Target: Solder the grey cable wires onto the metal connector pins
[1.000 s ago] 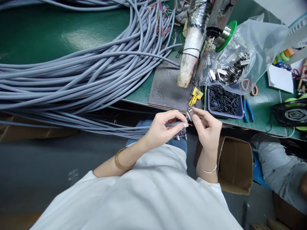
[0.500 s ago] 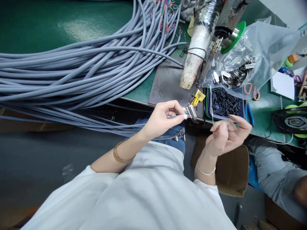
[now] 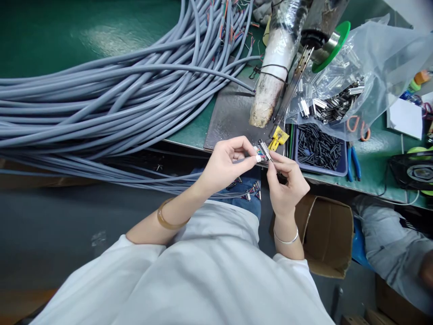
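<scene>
My left hand pinches the thin coloured wires of a cable right behind a metal multi-pin connector. Thumb and forefinger of my right hand close on the lower right end of that same connector. Whether a small part lies between those right fingertips is hidden. Just beyond the connector is a yellow piece, below a slim metal rod. On my lap, under the hands, rest several cable ends with connectors.
A thick bundle of grey cables covers the left of the green bench. To the right are a bin of short black tubes, a plastic bag of connectors, pliers and orange-handled scissors. A cardboard box stands below.
My right hand has moved left from beside the black-tube bin and closed its fingers at the connector. The left hand keeps its pinch; the connector has shifted slightly up and left.
</scene>
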Demonstrator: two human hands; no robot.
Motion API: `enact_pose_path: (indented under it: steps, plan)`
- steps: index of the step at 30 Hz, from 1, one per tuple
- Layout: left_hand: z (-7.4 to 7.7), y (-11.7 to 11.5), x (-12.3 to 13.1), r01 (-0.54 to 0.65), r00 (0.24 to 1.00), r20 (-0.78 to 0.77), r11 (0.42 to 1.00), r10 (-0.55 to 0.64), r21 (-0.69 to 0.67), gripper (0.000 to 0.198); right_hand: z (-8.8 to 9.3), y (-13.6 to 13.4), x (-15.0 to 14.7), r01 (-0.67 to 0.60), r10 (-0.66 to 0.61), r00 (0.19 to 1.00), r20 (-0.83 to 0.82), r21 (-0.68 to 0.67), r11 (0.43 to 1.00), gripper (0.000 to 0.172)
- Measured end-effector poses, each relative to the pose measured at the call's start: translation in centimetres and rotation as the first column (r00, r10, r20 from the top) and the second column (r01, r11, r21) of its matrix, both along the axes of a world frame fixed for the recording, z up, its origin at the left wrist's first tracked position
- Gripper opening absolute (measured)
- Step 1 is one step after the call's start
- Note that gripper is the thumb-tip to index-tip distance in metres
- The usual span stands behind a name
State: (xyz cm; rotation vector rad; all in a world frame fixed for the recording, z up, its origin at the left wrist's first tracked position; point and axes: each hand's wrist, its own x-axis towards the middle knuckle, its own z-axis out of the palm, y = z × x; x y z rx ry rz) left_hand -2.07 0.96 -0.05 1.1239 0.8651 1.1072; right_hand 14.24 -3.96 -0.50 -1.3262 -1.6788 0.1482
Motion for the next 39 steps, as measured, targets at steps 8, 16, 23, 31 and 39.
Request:
enact_pose_path:
  steps: [8, 16, 23, 31, 39]
  plan:
    - [0.2, 0.3, 0.8, -0.165, 0.968, -0.156, 0.969, 0.194, 0.183, 0.01, 0.7, 1.4, -0.2, -0.002, -0.002, 0.999, 0.045, 0.069, 0.998, 0.012]
    - [0.8, 0.7, 1.2, -0.224, 0.941, -0.195, 0.942, 0.276, 0.251, 0.008, 1.0, 2.3, 0.0, -0.01, 0.008, 1.0, 0.024, 0.085, 0.996, 0.013]
    - [1.5, 0.9, 1.5, -0.246, 0.917, -0.234, 0.92, 0.323, 0.306, 0.009, 1.3, 2.8, -0.1, -0.009, 0.008, 1.0, 0.014, 0.1, 0.995, 0.015]
    - [1.9, 0.9, 1.5, -0.243, 0.92, -0.225, 0.919, 0.32, 0.312, 0.01, 2.2, 2.9, -0.3, 0.0, -0.009, 0.998, 0.07, 0.12, 0.993, 0.014]
    - [1.9, 1.0, 1.4, -0.2, 0.924, -0.274, 0.948, 0.266, 0.248, 0.01, 2.2, 2.5, -0.3, -0.011, 0.008, 0.999, 0.054, 0.06, 0.998, 0.017]
